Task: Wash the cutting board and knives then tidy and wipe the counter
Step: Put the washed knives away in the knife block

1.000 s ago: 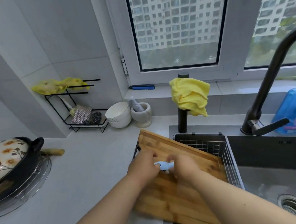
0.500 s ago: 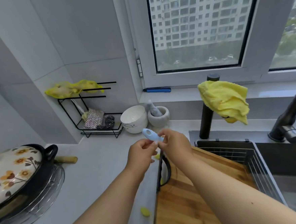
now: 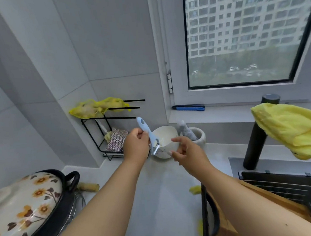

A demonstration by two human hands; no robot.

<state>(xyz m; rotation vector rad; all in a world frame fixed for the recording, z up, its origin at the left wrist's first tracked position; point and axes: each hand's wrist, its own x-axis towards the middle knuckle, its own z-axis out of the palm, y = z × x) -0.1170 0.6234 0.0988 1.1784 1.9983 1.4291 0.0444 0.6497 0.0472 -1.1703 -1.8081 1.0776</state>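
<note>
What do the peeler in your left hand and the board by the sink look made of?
Peeler: pale blue handle, smooth and matte, likely plastic; the head glints silvery, probably steel. Left hand grips it. Cutting board: warm brown strips with visible grain, likely bamboo or wood.

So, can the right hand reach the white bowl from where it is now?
Probably yes. The right hand is open and holds nothing, and it hovers just beside the white bowl. Only the blue peeler, held by the left hand, hangs over the bowl's left side.
</note>
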